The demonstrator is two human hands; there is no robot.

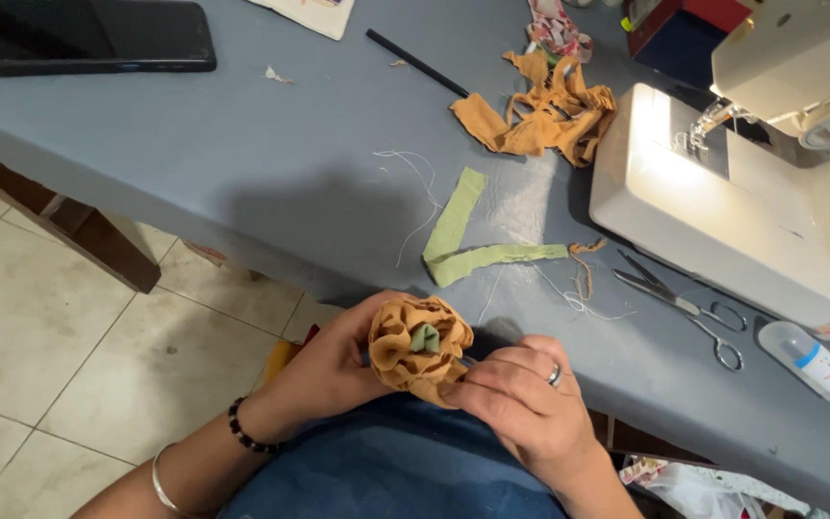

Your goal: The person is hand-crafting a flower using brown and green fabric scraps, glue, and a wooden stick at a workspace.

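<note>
One mustard fabric flower [419, 348] is held over the near edge of the grey tabletop [242, 144], above the lap. It is gripped from the side by the left hand [333, 370], whose fingers are closed around it, and its lower edge is pinched by the fingertips of the right hand [521, 399], on which one ring is worn. The flower is seen as a gathered, ruffled roll with dark folds and one small green piece at its centre. On the tabletop are counted one green fabric strip [463, 240], one heap of mustard scraps [545, 115], one pair of scissors [684, 308], one sewing machine [722, 207], one glue bottle [818, 365], one black phone [88, 37] and one black stick [417, 62].
</note>
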